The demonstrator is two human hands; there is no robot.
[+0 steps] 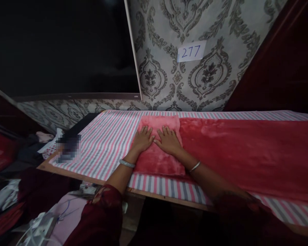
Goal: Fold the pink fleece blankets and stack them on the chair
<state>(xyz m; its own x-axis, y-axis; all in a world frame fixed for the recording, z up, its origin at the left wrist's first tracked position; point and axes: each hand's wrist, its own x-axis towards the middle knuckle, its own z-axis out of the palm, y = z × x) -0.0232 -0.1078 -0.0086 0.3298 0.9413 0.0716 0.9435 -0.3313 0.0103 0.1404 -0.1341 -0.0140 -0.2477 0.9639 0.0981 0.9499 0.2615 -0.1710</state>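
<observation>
A long red plush cloth (pixel 241 153) lies spread over the table, its left end folded back on itself into a lighter, pinkish-red flap (pixel 159 164). On the left half of that flap, my left hand (pixel 143 139) rests flat with the fingers pointing away from me. Beside it, my right hand (pixel 168 140) presses flat on the flap too, fingers spread. The two thumbs nearly meet. Neither hand grips anything. Under the plush cloth is a striped pink, grey and white sheet (pixel 105 136).
A large dark television (pixel 66 48) hangs at the back left. A paper marked 277 (pixel 191 51) is on the patterned wall (pixel 154 78). The table's wooden edge (pixel 84 177) runs along the front. Clothes (pixel 7 194) and a power strip (pixel 42 225) lie lower left.
</observation>
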